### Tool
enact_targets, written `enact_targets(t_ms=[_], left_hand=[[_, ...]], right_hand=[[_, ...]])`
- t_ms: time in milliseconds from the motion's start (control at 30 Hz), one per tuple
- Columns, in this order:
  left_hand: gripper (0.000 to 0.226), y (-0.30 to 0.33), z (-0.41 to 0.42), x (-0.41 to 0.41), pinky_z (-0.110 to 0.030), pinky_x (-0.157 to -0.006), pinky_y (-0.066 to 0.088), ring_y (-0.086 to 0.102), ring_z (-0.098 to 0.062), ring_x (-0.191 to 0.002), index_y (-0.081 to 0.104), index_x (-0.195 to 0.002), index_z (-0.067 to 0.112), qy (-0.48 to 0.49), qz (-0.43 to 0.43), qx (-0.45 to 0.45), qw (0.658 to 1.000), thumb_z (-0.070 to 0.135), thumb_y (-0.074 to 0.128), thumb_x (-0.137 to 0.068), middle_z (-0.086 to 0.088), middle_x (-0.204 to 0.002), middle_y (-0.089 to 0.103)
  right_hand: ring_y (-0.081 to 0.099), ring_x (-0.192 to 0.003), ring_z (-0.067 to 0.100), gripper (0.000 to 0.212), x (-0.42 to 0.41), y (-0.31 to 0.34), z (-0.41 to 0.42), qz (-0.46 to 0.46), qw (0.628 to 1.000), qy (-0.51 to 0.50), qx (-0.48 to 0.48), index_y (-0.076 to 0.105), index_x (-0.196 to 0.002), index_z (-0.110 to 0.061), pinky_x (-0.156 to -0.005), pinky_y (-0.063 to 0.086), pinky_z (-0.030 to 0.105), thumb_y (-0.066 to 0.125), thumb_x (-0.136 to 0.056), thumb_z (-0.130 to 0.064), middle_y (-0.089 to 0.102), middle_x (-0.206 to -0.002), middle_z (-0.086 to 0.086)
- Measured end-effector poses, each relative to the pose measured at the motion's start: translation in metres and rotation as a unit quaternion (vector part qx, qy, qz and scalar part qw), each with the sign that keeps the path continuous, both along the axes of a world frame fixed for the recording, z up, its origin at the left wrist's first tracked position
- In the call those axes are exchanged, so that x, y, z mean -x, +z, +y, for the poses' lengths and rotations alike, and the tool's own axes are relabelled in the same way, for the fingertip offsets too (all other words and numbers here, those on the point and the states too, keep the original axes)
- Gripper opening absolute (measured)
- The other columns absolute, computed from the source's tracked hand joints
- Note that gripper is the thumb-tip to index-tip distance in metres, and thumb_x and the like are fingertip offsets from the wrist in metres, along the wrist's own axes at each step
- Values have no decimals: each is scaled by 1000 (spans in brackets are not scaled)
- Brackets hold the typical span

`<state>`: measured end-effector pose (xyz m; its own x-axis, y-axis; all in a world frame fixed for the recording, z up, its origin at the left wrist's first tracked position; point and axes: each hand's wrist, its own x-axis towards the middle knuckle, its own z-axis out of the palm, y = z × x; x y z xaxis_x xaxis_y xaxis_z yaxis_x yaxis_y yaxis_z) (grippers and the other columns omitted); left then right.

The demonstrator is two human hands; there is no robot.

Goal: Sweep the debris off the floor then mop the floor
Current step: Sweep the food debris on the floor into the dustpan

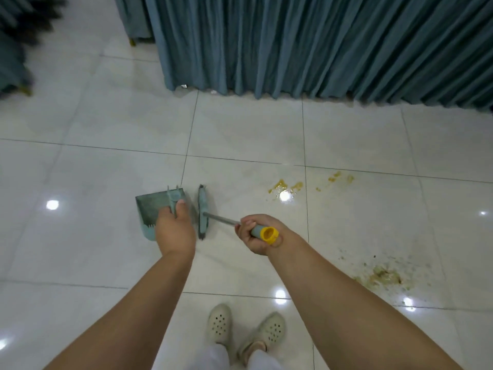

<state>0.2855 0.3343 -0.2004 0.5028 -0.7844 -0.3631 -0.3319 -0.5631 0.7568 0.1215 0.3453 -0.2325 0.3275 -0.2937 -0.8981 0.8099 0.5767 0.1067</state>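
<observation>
Floor (240, 134): glossy pale tiles, smooth, mirror-like light spots, thin dark grout lines. Curtain (320, 44) across the top: teal cloth, matt, pleated. Dustpan (152, 209), centre: dull teal plastic, scuffed-looking. Broom (202, 209) beside it: teal plastic head, bare metal shaft, glossy yellow plastic cap. Shoes (218, 324), bottom: matt cream, perforated, rubbery-looking. Debris (384, 276), lower right: gritty yellowish smear.

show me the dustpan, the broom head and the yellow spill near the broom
dustpan (152, 209), head view, on its inner tray
broom head (202, 209), head view, middle of the brush block
yellow spill (280, 185), head view, on the largest blob
</observation>
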Motion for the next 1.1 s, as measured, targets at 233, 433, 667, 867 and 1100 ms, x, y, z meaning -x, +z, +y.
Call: enact_targets(t_ms=[233,433,667,867,1100], left_hand=[[44,-17,-11,3,-38,-84,47,60,-35,-95,56,-104,-4,16,-18,0,1000,37,39,-99,-22,-102,63],[37,-22,-16,13,-39,-82,50,59,-29,-86,52,-93,4,6,-9,8,1000,38,39,-99,-12,-89,59],[32,-13,-9,36,-32,-75,44,52,-24,-81,48,-91,8,-28,-13,-3,1000,37,38,-100,-7,-83,52],[44,-3,3,55,-30,-70,36,59,-35,-92,55,-104,-8,-95,-40,3,995,33,38,-101,-25,-99,61],[49,4,27,74,-37,-77,41,58,-39,-96,56,-101,-10,-172,-48,3,984,35,37,-100,-29,-102,61]], right_hand=[[39,-22,13,12,8,-9,-57,12,999,-38,19,46,-85,2,-27,37,13,40,-95,3,43,-83,17],[39,-24,15,7,28,-25,-56,5,984,-175,0,48,-91,0,-27,37,14,43,-95,2,44,-91,23],[37,-53,10,8,58,-18,-7,11,970,-240,-35,51,-99,4,-28,39,14,44,-95,2,45,-90,25],[43,-40,15,33,82,-20,63,-8,953,-291,-84,47,-122,-4,-28,40,17,51,-90,4,48,-87,24],[43,-45,12,22,104,8,139,6,930,-353,-104,47,-113,0,-26,38,17,51,-91,3,47,-87,25]])
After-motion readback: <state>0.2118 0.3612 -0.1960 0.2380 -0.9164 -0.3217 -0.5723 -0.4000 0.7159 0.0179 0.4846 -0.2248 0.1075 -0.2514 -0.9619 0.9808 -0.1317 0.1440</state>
